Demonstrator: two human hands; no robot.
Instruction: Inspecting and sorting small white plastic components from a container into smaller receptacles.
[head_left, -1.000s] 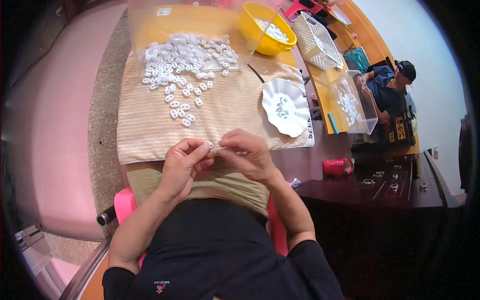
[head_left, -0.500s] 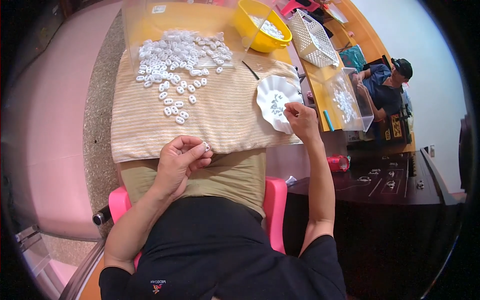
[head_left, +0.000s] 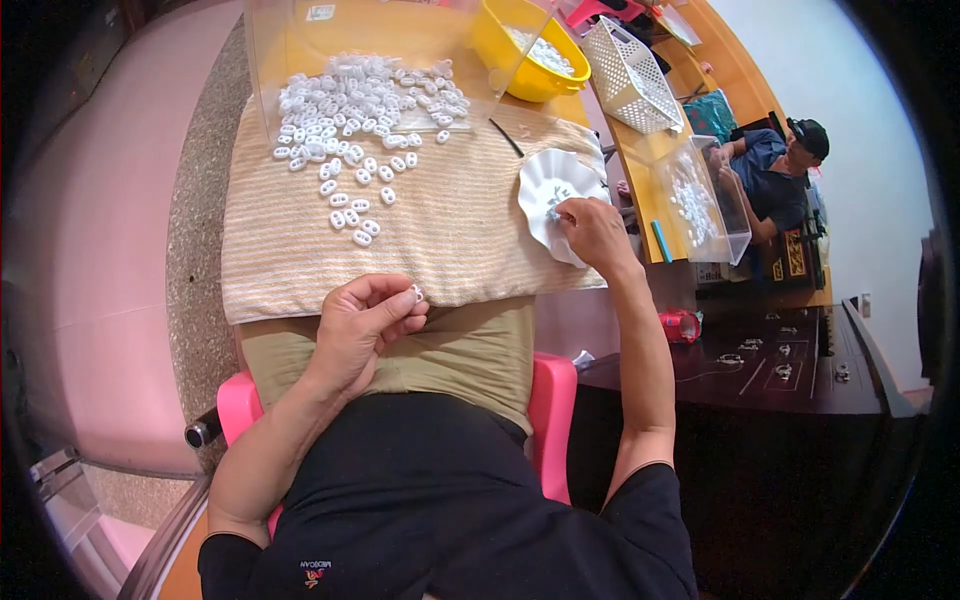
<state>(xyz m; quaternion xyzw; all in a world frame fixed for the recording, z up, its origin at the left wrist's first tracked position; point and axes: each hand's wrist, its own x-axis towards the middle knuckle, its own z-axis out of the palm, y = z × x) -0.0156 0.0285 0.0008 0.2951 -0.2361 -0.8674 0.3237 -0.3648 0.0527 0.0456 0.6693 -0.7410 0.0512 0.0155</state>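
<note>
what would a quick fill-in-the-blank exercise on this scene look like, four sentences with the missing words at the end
The left hand pinches a small piece coloured ____.
The right hand is at the wavy-rimmed dish, on the person's ____ side.
The towel under the dish is patterned with ____.
The oval tub beyond the towel is coloured ____.

Missing words: white; right; stripes; yellow

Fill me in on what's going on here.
The person's left hand pinches a small white piece near the towel's front edge. The right hand is at the wavy white dish, by its small grey bits; whether it holds one is unclear. More white pieces lie loose on the striped towel. A co-worker sits behind a clear box to the right.
</note>
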